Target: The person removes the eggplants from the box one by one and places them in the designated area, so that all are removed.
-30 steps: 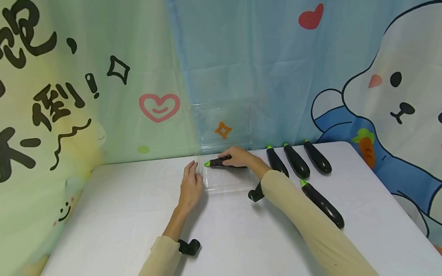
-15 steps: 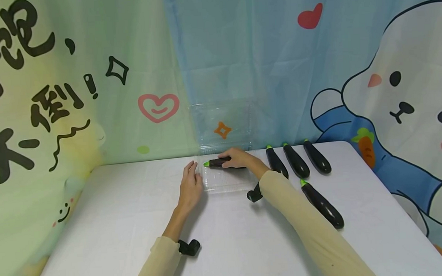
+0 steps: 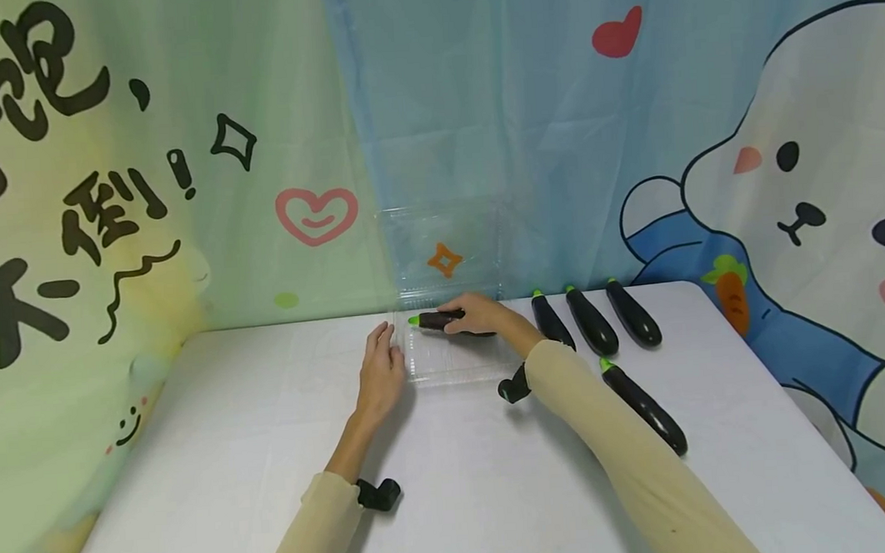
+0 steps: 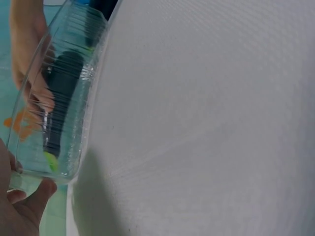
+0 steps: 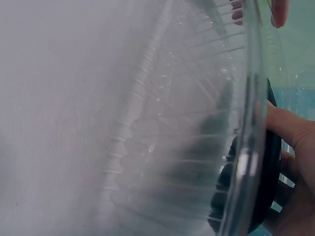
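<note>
A clear plastic clamshell container (image 3: 462, 371) lies at the table's far edge, its lid (image 3: 442, 212) standing up against the curtain. My right hand (image 3: 478, 315) grips a dark eggplant (image 3: 433, 320) inside it, the green stem end pointing left. That eggplant (image 4: 61, 108) shows through the clear wall in the left wrist view. My left hand (image 3: 382, 376) rests at the container's left end, fingers fairly straight. In the left wrist view its thumb (image 4: 43, 191) touches the end wall. The right wrist view has the container's edge in front of my right hand (image 5: 295, 147).
Three eggplants stand in a row right of the container: one (image 3: 552, 321) partly behind my right forearm, then another (image 3: 593, 323) and a third (image 3: 635, 315). A further eggplant (image 3: 644, 406) lies nearer, beside the right sleeve. A printed curtain (image 3: 433, 101) hangs behind the white table (image 3: 219, 455).
The stem end of the held eggplant has risen slightly, so the eggplant lies at more of a slant. My left hand stays at the container's left end.
</note>
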`<action>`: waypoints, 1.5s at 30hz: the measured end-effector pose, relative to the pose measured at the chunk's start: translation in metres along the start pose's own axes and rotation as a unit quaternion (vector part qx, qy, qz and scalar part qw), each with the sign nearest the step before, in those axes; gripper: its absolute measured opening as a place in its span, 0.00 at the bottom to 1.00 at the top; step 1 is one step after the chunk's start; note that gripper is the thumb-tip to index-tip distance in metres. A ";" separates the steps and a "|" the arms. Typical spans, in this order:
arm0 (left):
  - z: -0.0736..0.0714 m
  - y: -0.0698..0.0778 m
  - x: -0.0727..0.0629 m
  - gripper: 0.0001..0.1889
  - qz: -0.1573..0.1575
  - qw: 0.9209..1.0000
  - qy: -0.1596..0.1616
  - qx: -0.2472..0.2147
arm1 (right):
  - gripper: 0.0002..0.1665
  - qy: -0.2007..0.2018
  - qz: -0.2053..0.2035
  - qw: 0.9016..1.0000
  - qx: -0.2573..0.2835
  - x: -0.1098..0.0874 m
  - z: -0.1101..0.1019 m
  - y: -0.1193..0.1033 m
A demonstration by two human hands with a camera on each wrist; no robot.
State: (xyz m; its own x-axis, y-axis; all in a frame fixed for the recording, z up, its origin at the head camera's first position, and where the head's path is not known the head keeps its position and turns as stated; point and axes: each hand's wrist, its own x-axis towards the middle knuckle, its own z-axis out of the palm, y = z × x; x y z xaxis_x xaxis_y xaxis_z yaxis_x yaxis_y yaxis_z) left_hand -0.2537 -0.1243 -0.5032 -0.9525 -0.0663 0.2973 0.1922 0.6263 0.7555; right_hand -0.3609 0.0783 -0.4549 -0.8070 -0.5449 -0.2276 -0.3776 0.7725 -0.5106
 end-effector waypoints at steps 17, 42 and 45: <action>-0.001 0.000 0.000 0.23 0.008 1.000 0.004 0.001 | 0.33 0.041 -0.052 0.998 0.007 -0.024 -0.011 -0.007; 0.001 0.000 0.000 0.23 -0.002 1.000 -0.003 0.000 | 0.31 0.140 -0.112 0.984 -0.008 -0.079 -0.005 -0.015; 0.001 -0.001 0.001 0.23 0.006 1.000 0.005 0.004 | 0.29 0.143 -0.125 0.982 0.000 -0.085 -0.003 -0.016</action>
State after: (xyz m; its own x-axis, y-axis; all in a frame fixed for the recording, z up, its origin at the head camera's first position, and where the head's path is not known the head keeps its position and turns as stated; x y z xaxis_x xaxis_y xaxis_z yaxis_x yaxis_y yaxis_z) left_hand -0.2554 -0.1242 -0.5046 -0.9480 -0.0662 0.3113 0.2013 0.6328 0.7477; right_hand -0.2878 0.1130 -0.4251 -0.7837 -0.6038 0.1461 -0.5800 0.6269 -0.5203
